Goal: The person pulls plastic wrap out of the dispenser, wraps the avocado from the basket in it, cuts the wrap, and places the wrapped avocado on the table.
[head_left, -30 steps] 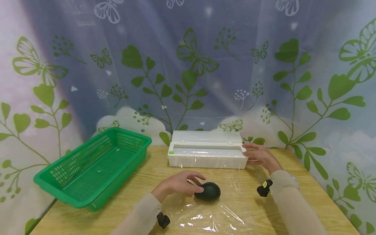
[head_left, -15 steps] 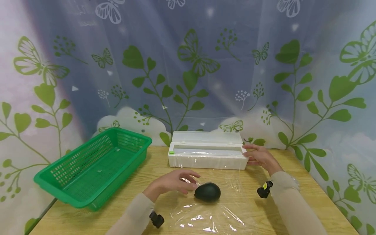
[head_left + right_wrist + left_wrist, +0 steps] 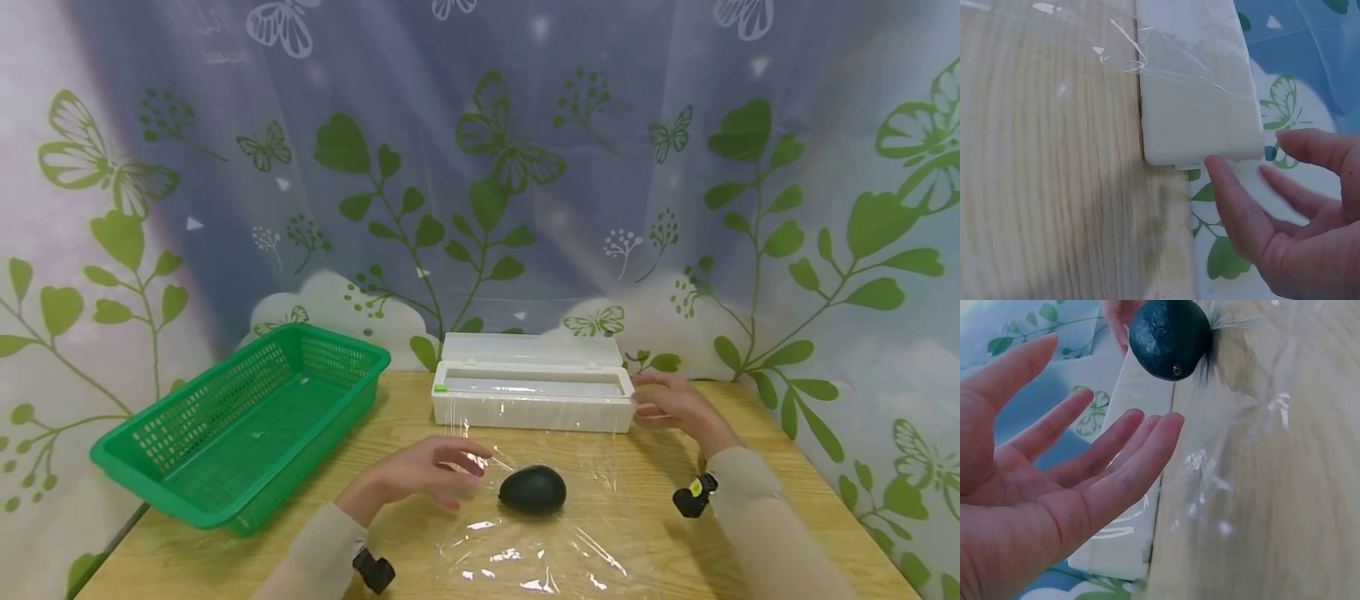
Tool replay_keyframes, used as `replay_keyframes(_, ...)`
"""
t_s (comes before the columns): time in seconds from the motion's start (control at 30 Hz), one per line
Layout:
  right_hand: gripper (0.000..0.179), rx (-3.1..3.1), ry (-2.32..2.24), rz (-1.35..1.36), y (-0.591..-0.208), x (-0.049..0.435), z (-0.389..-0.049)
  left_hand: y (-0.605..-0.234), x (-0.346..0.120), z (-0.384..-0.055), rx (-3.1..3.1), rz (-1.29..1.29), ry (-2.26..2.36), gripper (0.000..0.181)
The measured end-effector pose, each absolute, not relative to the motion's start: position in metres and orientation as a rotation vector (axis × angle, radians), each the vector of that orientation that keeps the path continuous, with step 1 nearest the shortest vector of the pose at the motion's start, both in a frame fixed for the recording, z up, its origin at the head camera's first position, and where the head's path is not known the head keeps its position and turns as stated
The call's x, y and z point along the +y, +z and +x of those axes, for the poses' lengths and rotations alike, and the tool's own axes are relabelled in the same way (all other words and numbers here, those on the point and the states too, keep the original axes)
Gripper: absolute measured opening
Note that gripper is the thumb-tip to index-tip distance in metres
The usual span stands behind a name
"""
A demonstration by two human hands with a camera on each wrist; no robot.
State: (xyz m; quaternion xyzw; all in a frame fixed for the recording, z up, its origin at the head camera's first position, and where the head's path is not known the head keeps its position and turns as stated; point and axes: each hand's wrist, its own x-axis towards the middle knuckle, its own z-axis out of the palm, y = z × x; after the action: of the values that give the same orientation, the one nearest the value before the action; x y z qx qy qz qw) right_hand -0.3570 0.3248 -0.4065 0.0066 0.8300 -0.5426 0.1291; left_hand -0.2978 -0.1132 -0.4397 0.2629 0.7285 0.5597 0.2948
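A dark green avocado (image 3: 533, 489) lies on a sheet of clear cling film (image 3: 540, 550) spread over the table. Just left of it, apart from it, my left hand (image 3: 420, 471) hovers with loosely bent fingers and holds nothing; the left wrist view shows the gap between the fingertips and the avocado (image 3: 1170, 339). Behind stands a white cling film dispenser box (image 3: 532, 414) with its lid raised, the film running out over its front. At the box's right end is my right hand (image 3: 686, 408), fingers relaxed; one fingertip (image 3: 1212, 161) is at the box's edge, perhaps touching it.
A green plastic basket (image 3: 240, 417) with perforated sides stands on the left of the wooden table (image 3: 697, 550). A curtain (image 3: 480, 250) printed with leaves and butterflies hangs right behind the box.
My left hand has let go of the avocado and drawn back to the left. The right hand has shifted slightly to the right at the box's end. The avocado and box stay put.
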Motion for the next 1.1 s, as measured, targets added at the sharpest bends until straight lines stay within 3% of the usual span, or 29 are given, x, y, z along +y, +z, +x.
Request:
replay_keyframes(0.23,0.06,2.43,-1.519,0.006,-0.403,0.331,-0.333,-0.44,-0.128,-0.286,1.931,0.661,1.497,0.048)
replay_keyframes(0.7,0.056,2.24,-1.528,-0.307,-0.408,0.316,-0.262,-0.444,-0.146,-0.265,1.87,0.666,1.449,0.051)
replay_keyframes(1.1,0.04,2.197,-1.45,-0.303,-0.422,0.313,-0.221,-0.451,-0.152,-0.25,1.784,0.669,1.39,0.041)
